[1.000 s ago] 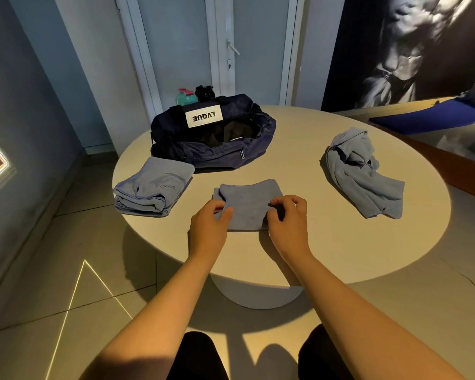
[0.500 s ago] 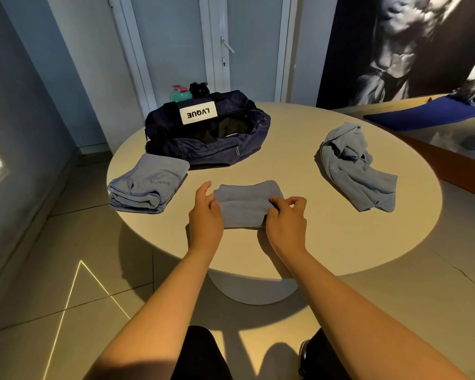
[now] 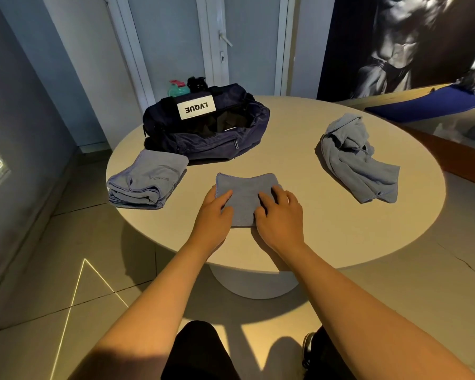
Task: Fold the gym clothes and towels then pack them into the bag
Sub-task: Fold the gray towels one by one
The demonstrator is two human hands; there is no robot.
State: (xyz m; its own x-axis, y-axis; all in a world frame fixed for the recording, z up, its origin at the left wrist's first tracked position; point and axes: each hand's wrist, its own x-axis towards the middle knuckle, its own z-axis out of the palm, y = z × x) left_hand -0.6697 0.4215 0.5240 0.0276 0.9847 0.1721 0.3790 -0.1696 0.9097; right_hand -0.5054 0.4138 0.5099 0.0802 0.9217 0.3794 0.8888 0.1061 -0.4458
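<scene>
Small folded grey-blue cloth (image 3: 246, 187), near edge of round beige table (image 3: 299, 149): left hand (image 3: 214, 215) pinches left edge, fingers hidden beneath; right hand (image 3: 281, 216), bent fingers atop, pinch indiscernible. Open navy duffel bag (image 3: 217, 145): interior dark.

I have one view only: a wide-angle camera on the head, facing forward and down, close over the round beige table (image 3: 327, 229) at mid-frame, with the pale white-framed door (image 3: 247, 37) at top centre.
</scene>
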